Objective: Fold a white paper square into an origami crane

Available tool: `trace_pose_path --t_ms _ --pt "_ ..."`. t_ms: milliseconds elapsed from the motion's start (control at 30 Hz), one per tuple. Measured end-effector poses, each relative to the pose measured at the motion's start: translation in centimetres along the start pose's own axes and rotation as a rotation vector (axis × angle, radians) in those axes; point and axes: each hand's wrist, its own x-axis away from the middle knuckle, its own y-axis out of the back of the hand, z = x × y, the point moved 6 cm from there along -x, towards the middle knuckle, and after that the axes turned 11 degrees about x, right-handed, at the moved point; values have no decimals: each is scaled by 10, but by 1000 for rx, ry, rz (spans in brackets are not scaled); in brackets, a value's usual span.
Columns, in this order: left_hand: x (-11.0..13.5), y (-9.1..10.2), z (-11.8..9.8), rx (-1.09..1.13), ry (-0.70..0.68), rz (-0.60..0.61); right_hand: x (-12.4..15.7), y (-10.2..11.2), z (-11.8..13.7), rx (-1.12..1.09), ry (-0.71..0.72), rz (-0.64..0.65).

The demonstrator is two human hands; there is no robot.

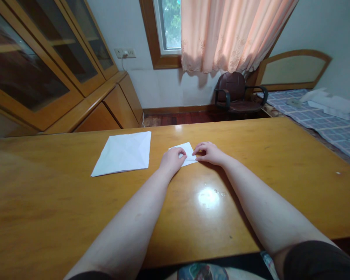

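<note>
A small folded piece of white paper (189,149) lies on the wooden table (76,217), between my two hands. My left hand (173,158) rests over its left side, thumb and forefinger pinched together on the paper. At its right edge my right hand (209,152) has its fingers curled, with thumb and forefinger at the paper's corner. Part of the sheet is hidden under the left hand. Left of my hands sits a stack of larger white paper sheets (124,152), flat on the tabletop.
Beyond the table stand a glass-fronted wooden cabinet (84,105) at left and a dark red armchair (231,93) under a pink curtain (221,39). A bed with a checked cover (317,112) is at right. Small water drops (216,191) dot the table near my right forearm.
</note>
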Motion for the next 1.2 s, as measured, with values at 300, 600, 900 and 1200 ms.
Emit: trace_pose_path --t_ms 300,600,900,1200 --pt "6 2 -11 -191 -61 -40 0 -1 -1 6 -21 1" --pt "28 -18 -43 -464 -208 115 2 0 2 32 -16 21" --pt "42 -22 -43 -494 -56 184 0 -4 2 32 0 19" --pt "51 -19 -30 -385 1 406 3 -3 9 26 91 -19"
